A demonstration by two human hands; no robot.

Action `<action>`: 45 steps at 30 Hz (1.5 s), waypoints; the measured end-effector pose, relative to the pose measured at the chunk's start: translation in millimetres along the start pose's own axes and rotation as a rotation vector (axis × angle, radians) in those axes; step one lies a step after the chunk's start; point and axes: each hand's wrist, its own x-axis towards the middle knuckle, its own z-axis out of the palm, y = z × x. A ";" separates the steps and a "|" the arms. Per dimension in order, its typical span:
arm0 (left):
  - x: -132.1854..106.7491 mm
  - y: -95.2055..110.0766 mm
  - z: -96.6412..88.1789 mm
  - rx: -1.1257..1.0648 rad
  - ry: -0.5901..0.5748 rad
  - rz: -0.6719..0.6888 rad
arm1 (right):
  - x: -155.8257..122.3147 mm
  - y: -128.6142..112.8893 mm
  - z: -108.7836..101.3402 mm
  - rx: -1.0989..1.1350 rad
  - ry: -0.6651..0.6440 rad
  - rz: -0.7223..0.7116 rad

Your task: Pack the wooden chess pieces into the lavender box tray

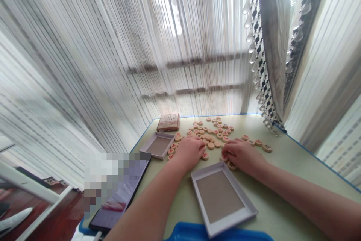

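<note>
Round wooden xiangqi pieces (211,146) with red or dark characters lie scattered over the table. Among them, on the left of the spread, is my left hand (189,150); its fingers are bent and pressed together, hiding whatever is under them. A red-marked piece (205,156) lies just by its fingertips. My right hand (241,154) has its fingers curled down onto a xiangqi piece (223,158) near the top of an open white box tray (195,186). Another piece (231,165) sits under that hand.
A second shallow box tray (146,149) and a closed patterned box (168,122) stand at the back left. A phone (124,192) leans at the left edge. String curtains (197,26) hang behind the pale green table (284,165). A blue object (183,231) is at the near edge.
</note>
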 end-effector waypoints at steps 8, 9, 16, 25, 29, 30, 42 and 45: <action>0.8 -5.0 3.7 -0.067 0.002 -0.044 | 0.5 -5.1 -17.7 -0.221 -0.048 0.209; 0.6 -5.3 3.8 -0.070 0.001 -0.043 | -0.1 -5.9 -18.4 -0.244 -0.068 0.220; -0.8 -4.1 4.4 -0.068 0.070 -0.077 | -3.5 -10.8 -16.0 -0.265 -0.089 0.204; -1.8 -6.8 3.5 -0.019 0.129 -0.066 | 4.0 -3.5 -14.1 -0.147 -0.145 0.212; -1.5 -7.8 5.2 -0.019 0.096 -0.044 | 7.2 7.3 -9.7 -0.170 -0.149 0.169; -1.2 -8.5 6.0 -0.029 0.086 -0.046 | 7.2 8.8 -9.1 -0.177 -0.147 0.165; 2.8 -10.9 4.6 -0.118 0.034 -0.131 | 5.8 -11.1 -6.3 -0.186 -0.144 -0.111; 2.2 -9.7 3.4 -0.103 0.028 -0.179 | 6.2 -13.7 -5.4 -0.177 -0.097 -0.046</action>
